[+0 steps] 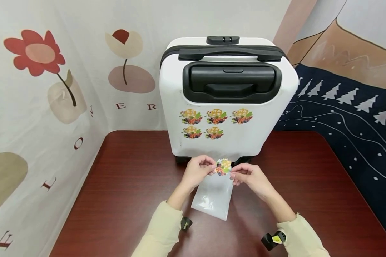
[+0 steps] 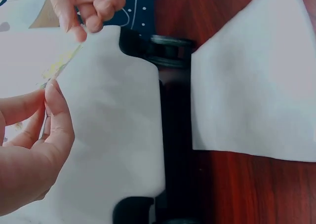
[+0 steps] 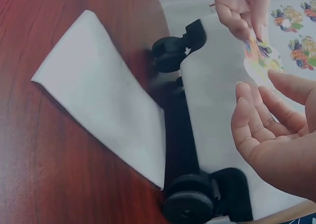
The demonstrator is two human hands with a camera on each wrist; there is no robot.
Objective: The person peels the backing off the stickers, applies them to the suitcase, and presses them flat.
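Observation:
Between finger and thumb, my left hand (image 1: 197, 170) pinches a sticker (image 1: 223, 166) printed with colourful fruit. My right hand (image 1: 251, 178) is at the sticker's right edge; in the right wrist view its thumb and fingers (image 3: 245, 116) stand apart, with no grip on the sticker (image 3: 261, 56). Behind both hands a white suitcase (image 1: 260, 125) stands upright. Its front bears several similar stickers (image 1: 216, 116) in two rows, three above and two below. Under the hands, a flat glossy white sheet or packet (image 1: 212, 200) lies on the table.
The suitcase has a black recessed handle panel (image 1: 232, 82) and black wheels (image 3: 190, 202) at its base. It stands on a dark red-brown table (image 1: 132, 185). Printed cloths hang around it: a white floral one (image 1: 87, 53) and a navy one with trees (image 1: 341, 125).

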